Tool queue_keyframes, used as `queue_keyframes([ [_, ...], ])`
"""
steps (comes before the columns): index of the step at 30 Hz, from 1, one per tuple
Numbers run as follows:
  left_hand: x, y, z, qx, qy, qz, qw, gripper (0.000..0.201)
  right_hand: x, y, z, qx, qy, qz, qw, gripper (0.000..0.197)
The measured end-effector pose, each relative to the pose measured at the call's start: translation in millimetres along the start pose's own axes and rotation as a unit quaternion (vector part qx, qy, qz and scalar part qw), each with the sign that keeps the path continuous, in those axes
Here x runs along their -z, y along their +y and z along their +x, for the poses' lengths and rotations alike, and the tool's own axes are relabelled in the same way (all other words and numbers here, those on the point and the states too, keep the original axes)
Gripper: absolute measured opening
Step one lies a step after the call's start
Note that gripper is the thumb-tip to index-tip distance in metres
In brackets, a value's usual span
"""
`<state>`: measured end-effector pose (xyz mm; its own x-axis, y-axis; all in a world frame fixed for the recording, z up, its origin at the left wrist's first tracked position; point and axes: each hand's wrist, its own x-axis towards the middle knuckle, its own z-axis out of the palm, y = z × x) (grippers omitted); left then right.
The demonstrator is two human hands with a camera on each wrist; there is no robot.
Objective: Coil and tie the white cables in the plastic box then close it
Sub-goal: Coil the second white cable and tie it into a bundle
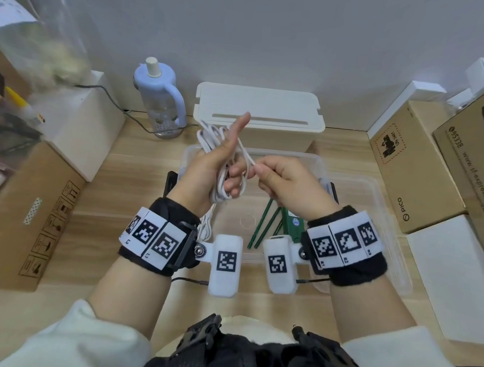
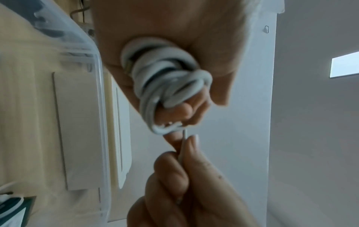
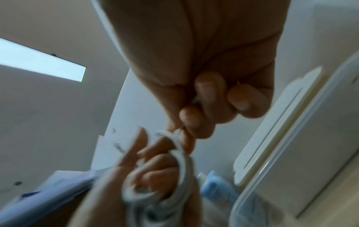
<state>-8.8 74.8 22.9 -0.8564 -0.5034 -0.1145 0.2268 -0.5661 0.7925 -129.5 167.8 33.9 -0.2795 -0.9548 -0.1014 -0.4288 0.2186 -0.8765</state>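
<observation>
My left hand [image 1: 222, 160] is raised above the clear plastic box [image 1: 317, 162], thumb pointing up, its fingers curled round a coil of white cable [image 1: 209, 139]. The left wrist view shows the coil [image 2: 167, 79] bunched in the palm, with loops wound across it. My right hand [image 1: 277, 176] pinches the cable's free end [image 1: 249, 158] between thumb and forefinger, right beside the left fingers [image 3: 155, 161]. In the left wrist view that end [image 2: 184, 135] stands up out of the right hand [image 2: 184, 176]. More white cable [image 1: 206, 223] lies in the box below my left wrist.
Green sticks and a green card [image 1: 263, 226] lie inside the box. A clear lid [image 1: 379, 213] lies to its right. Behind it stand a white slotted box [image 1: 258, 111] and a blue bottle [image 1: 161, 100]. Cardboard boxes flank the table on the left [image 1: 23, 214] and right [image 1: 412, 170].
</observation>
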Motion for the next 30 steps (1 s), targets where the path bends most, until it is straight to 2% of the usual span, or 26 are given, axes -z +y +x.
queue_keyframes([
  [2,0,-1,1,-0.017,0.053,-0.009,0.998,0.037,-6,-6,-3,-0.002,-0.012,-0.043,0.999,0.026],
  [5,0,-5,1,-0.036,0.115,0.042,0.992,0.016,-11,-12,-6,0.028,-0.014,-0.149,0.988,0.03],
  [7,2,-6,2,-0.048,0.136,0.078,0.986,0.02,-11,-16,-7,0.039,-0.003,-0.183,0.982,0.034],
  [10,-1,-5,1,-0.053,0.119,0.114,0.985,0.035,-12,-20,-6,0.045,0.006,-0.2,0.979,0.042],
  [12,-5,-7,0,-0.054,0.091,0.113,0.988,0.035,-13,-25,-5,0.04,-0.005,-0.221,0.974,0.044],
  [15,-5,-5,1,-0.085,0.128,0.123,0.98,0.026,-8,-24,-8,0.026,-0.008,-0.194,0.981,0.039],
  [17,1,0,2,-0.096,0.157,0.103,0.977,0.021,-1,-18,-9,-0.002,0.031,-0.121,0.992,0.04],
  [18,4,3,2,-0.084,0.147,0.094,0.981,0.02,3,-15,-8,-0.008,0.066,-0.075,0.995,0.038],
  [20,5,7,0,-0.033,0.058,0.081,0.994,0.016,8,-10,-4,-0.011,0.092,0.032,0.995,0.048],
  [22,1,10,-1,0.031,-0.072,0.065,0.995,0.009,7,-5,1,-0.007,0.001,0.164,0.986,0.075],
  [24,-5,10,-1,0.094,-0.178,0.047,0.978,0.014,2,-5,3,0.001,-0.103,0.281,0.954,0.08],
  [25,-9,9,0,0.125,-0.213,0.037,0.968,0.017,2,-6,3,0.005,-0.132,0.326,0.936,0.08],
  [27,-15,7,1,0.176,-0.244,0.022,0.953,0.02,4,-5,3,0.023,-0.161,0.387,0.908,0.07],
  [28,-16,6,2,0.192,-0.251,0.019,0.948,0.019,4,-4,2,0.035,-0.158,0.4,0.902,0.062],
  [30,-16,3,6,0.204,-0.256,0.012,0.945,0.015,3,-2,-1,0.038,-0.106,0.408,0.906,0.045],
])
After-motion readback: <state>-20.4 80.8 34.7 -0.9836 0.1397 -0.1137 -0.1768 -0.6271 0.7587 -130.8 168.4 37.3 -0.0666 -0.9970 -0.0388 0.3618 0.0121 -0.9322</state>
